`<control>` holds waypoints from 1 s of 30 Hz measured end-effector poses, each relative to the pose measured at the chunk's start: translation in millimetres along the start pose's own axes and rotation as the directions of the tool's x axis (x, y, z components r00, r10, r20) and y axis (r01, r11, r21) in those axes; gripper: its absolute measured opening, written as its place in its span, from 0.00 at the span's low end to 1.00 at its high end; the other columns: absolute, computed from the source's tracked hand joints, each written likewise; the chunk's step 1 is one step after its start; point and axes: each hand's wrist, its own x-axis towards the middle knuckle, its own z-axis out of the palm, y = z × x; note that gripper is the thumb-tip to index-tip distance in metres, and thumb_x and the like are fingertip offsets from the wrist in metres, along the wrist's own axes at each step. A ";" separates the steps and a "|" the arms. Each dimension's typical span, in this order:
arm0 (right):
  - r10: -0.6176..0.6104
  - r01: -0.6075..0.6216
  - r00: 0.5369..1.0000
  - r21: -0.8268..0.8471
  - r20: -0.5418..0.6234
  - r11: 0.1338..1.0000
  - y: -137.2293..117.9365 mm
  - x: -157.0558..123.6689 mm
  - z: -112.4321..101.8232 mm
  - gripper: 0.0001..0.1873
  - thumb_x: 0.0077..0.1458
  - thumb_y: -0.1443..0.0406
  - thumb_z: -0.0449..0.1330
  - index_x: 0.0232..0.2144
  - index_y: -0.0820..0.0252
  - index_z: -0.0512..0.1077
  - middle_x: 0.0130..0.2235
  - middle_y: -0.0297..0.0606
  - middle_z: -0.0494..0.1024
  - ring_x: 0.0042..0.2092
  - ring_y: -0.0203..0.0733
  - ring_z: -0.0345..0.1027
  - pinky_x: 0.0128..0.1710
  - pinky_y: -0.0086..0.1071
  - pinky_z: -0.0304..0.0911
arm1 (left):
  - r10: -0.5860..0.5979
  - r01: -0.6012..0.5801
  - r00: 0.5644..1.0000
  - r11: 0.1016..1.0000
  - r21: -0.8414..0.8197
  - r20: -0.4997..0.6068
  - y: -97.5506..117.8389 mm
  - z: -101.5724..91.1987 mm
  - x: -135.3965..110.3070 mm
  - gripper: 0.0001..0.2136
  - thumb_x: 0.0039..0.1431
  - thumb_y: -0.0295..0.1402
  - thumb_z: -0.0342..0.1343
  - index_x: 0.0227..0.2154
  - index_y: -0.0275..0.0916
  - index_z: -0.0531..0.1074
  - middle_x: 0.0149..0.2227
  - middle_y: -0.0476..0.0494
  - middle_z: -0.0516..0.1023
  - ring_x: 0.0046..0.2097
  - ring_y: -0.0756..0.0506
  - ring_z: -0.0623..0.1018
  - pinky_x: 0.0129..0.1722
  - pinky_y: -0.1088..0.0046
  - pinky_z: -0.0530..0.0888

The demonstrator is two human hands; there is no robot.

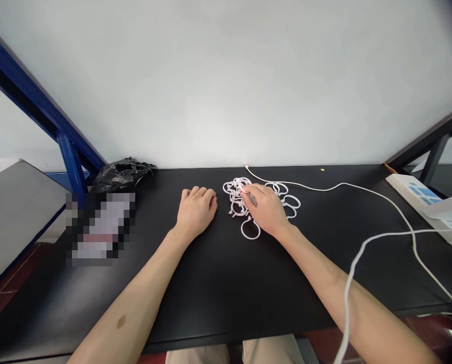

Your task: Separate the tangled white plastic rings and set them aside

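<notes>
Several thin white plastic loops, like closed cable ties, lie in a tangled pile (236, 188) on the black table (226, 283). My right hand (265, 206) is over the right part of this pile, thumb and fingers pinched on one white loop (243, 189). Its fingers hide part of the pile. More loops (292, 202) show to the right of the hand, and a single loop (250, 229) lies just in front of it. Left of the pile, my left hand (196, 210) rests palm down on the table, fingers curled under, with nothing visible in it.
A white cable (324, 189) runs along the back right, and another (365, 245) crosses above my right forearm. A power strip (430, 202) lies at the right edge. On the left are a black plastic bag (121, 173) and a pixelated object (102, 225). Blue frame bars (36, 88) slant beside the wall.
</notes>
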 end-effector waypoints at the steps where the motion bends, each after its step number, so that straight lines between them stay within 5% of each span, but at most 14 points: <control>1: -0.013 0.013 1.000 0.006 -0.027 1.000 -1.0 -0.1 -1.0 0.11 0.67 0.64 0.51 0.42 0.58 0.74 0.45 0.40 0.80 0.46 0.46 0.72 0.49 0.41 0.65 | 0.009 -0.009 1.000 0.999 -0.043 -0.007 1.8 -1.8 -0.2 0.10 0.67 0.32 0.45 0.36 0.41 0.72 0.35 0.44 0.79 0.40 0.41 0.74 0.42 0.61 0.64; 6: -0.125 0.124 0.988 -0.008 -0.091 0.992 -9.3 -1.5 -2.8 0.10 0.65 0.65 0.54 0.41 0.56 0.75 0.50 0.43 0.76 0.51 0.48 0.70 0.50 0.45 0.66 | 0.008 -0.031 0.998 0.941 -0.337 -0.068 18.2 -13.4 -2.5 0.09 0.67 0.33 0.47 0.45 0.40 0.70 0.38 0.45 0.78 0.41 0.43 0.74 0.43 0.63 0.67; 11: -0.233 0.232 0.970 -0.027 -0.076 0.972 -23.0 -5.3 -1.8 0.09 0.63 0.69 0.55 0.39 0.56 0.76 0.46 0.43 0.76 0.46 0.47 0.69 0.45 0.43 0.69 | -0.118 0.080 0.993 0.776 -0.626 -0.019 29.3 -20.5 -4.9 0.08 0.66 0.36 0.49 0.39 0.41 0.71 0.37 0.47 0.78 0.38 0.47 0.75 0.38 0.69 0.71; 17: -0.327 0.332 0.938 0.030 -0.114 0.943 -36.1 -11.3 -3.5 0.09 0.62 0.69 0.56 0.44 0.57 0.72 0.44 0.43 0.75 0.44 0.45 0.70 0.45 0.42 0.71 | -0.286 0.212 0.958 0.667 -0.715 0.017 27.9 -23.6 -2.0 0.06 0.65 0.33 0.50 0.34 0.40 0.71 0.34 0.50 0.78 0.32 0.50 0.75 0.32 0.75 0.71; 22: -0.159 0.197 0.959 0.146 -0.234 0.969 -40.5 -15.4 -3.8 0.13 0.61 0.67 0.56 0.49 0.55 0.66 0.45 0.44 0.71 0.43 0.44 0.72 0.39 0.40 0.74 | -0.147 0.084 0.987 0.817 -0.571 -0.066 26.3 -21.5 -6.1 0.05 0.62 0.29 0.50 0.35 0.40 0.71 0.32 0.49 0.76 0.31 0.50 0.73 0.31 0.74 0.70; 26: 0.006 0.038 0.988 0.276 -0.156 0.960 -39.4 -18.2 -3.8 0.11 0.62 0.67 0.55 0.47 0.54 0.66 0.40 0.38 0.75 0.36 0.39 0.73 0.36 0.36 0.74 | 0.011 -0.067 0.993 0.879 -0.472 -0.121 27.6 -18.6 -10.3 0.07 0.65 0.28 0.49 0.39 0.41 0.72 0.33 0.48 0.76 0.33 0.49 0.73 0.32 0.73 0.70; 30: 0.103 -0.054 0.990 0.425 -0.094 0.903 -39.6 -19.9 -2.4 0.11 0.62 0.65 0.57 0.47 0.53 0.65 0.38 0.34 0.76 0.34 0.36 0.73 0.33 0.33 0.73 | 0.040 -0.105 0.988 0.881 -0.461 -0.148 25.5 -19.0 -9.8 0.09 0.67 0.29 0.46 0.42 0.41 0.72 0.33 0.47 0.76 0.34 0.48 0.74 0.34 0.73 0.70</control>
